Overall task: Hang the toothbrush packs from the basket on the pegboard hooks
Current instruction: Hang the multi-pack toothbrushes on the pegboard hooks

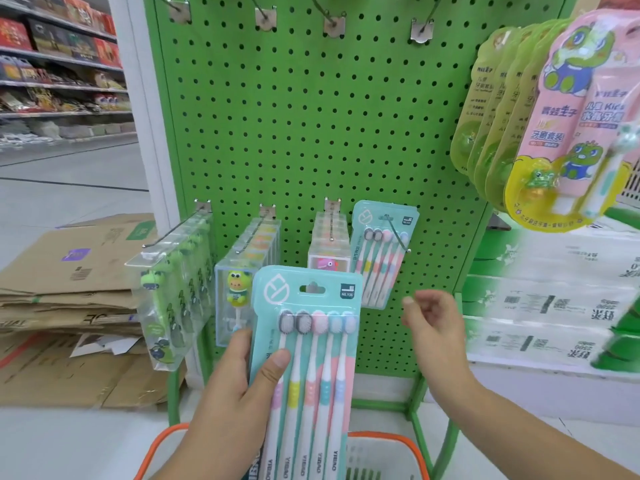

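A toothbrush pack [304,355] is gripped upright by the left hand [228,386], lower left of the hook [398,233]; the right hand [433,327], nearer, seems loosely empty.

a: left hand [228,386] status?
b: i see it gripping a teal toothbrush pack [308,368] upright before the green pegboard [311,116].
a: right hand [433,327]?
b: empty, fingers loosely curled, beside the pack.

Upright teal five-brush toothbrush pack [304,358]
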